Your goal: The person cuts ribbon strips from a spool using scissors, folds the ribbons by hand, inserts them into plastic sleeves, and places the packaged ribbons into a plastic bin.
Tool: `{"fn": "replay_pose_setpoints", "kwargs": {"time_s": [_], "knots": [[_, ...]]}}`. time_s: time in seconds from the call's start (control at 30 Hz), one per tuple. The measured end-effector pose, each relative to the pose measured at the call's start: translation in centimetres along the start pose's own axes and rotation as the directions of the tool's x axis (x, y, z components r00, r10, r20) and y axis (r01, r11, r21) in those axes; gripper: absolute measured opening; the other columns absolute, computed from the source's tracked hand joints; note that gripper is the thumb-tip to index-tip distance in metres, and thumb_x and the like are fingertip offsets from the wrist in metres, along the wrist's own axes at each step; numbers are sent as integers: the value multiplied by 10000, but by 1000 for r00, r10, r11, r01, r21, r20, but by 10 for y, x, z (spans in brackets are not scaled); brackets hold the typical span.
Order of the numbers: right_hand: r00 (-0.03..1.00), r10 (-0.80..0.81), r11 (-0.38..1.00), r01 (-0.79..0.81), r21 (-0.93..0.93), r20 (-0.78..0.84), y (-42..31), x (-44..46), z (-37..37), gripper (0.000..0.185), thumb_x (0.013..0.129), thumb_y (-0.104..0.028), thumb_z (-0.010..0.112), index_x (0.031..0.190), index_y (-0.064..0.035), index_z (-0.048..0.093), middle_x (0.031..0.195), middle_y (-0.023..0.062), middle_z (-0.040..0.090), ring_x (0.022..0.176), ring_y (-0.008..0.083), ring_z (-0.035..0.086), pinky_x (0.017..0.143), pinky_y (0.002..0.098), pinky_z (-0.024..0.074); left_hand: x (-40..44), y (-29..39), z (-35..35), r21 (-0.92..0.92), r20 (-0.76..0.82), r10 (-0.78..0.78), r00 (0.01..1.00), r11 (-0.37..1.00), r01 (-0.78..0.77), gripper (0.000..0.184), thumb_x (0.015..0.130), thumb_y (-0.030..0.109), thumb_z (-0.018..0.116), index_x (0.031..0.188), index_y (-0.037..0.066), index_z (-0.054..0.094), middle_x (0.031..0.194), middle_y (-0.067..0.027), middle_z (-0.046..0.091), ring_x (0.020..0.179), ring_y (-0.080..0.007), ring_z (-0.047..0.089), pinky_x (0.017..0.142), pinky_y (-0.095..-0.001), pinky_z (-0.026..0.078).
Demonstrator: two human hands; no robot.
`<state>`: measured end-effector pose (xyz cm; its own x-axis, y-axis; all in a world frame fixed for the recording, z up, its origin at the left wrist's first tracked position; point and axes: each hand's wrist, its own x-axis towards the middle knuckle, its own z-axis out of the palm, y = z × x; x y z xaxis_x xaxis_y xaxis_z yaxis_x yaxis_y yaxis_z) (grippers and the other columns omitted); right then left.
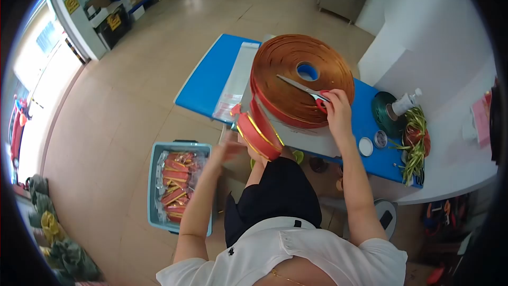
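A big roll of red ribbon with gold edges (275, 53) lies flat on the blue table, with a blue core at its middle. My right hand (337, 107) is closed on the red handles of a pair of scissors (302, 85), whose blades rest over the top of the roll. From the roll's near left side a loose length of ribbon (260, 136) hangs in a loop above my lap. Beside that loop, my left hand (228, 149) is smeared by motion. Its fingers do not show clearly, nor whether it touches the ribbon.
A blue bin (152, 185) of bagged red-and-gold pieces stands on the floor at left. Clear plastic bags (235, 85) lie on the blue table (209, 77). At right are a dark green roll (382, 110), a bottle (406, 103) and green strands (417, 145).
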<state>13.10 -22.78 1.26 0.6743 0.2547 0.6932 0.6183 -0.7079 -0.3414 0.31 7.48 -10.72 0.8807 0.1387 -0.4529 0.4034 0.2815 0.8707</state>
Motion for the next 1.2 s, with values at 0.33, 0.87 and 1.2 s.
{"fn": "replay_pose_setpoints", "kwargs": {"time_s": [0.33,0.87,1.2], "knots": [[880,230,889,-363,278,415,55,14,-20,555,694,-61,664,1198,-53,431,830,122,609,728,237,587,633,327,466,-50,105,79,-24,-161,446,880,890,-456,215,821,195,604,904,-3,615,792,-55,628,646,-119,597,584,-228,475],[435,898,159,-459,874,65,51,-90,-81,363,884,-419,451,922,-58,432,729,146,609,441,92,477,358,181,313,-220,265,-184,172,-543,839,13,126,-977,257,848,125,482,1066,-12,492,804,-53,522,676,-114,501,542,-240,422],[544,718,-43,-588,808,434,-27,-131,2,267,762,-52,625,937,-67,423,759,131,628,442,92,460,412,195,347,-204,-103,-279,45,-997,29,-66,968,-247,313,803,176,509,1042,-26,482,807,-107,543,701,-195,521,558,-345,448]]}}
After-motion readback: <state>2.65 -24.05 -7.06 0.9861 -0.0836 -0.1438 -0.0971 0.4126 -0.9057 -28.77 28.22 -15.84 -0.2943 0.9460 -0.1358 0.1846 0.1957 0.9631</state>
